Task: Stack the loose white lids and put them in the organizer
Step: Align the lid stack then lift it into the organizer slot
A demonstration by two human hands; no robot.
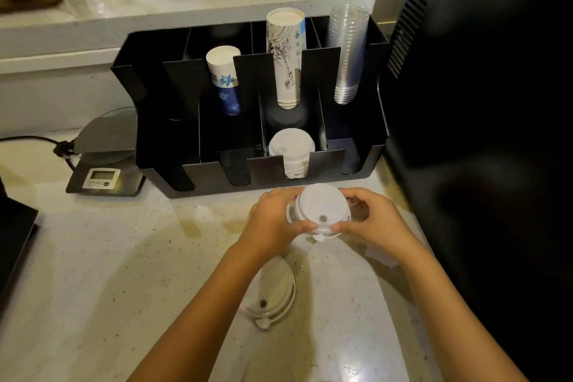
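A small stack of white lids (321, 208) is held just above the counter, in front of the black organizer (161, 146). My left hand (274, 220) grips the stack's left side and my right hand (369, 220) grips its right side. One more loose white lid (274, 291) lies on the counter below my left forearm, partly hidden by it. Inside the organizer's front middle slot stands another stack of white lids (291, 149).
The organizer also holds paper cup stacks (223, 77) (286, 56) and clear plastic cups (347, 53). A digital scale (102, 178) with a cable sits at its left. A large black machine (480, 102) stands close on the right. A raised shelf runs behind.
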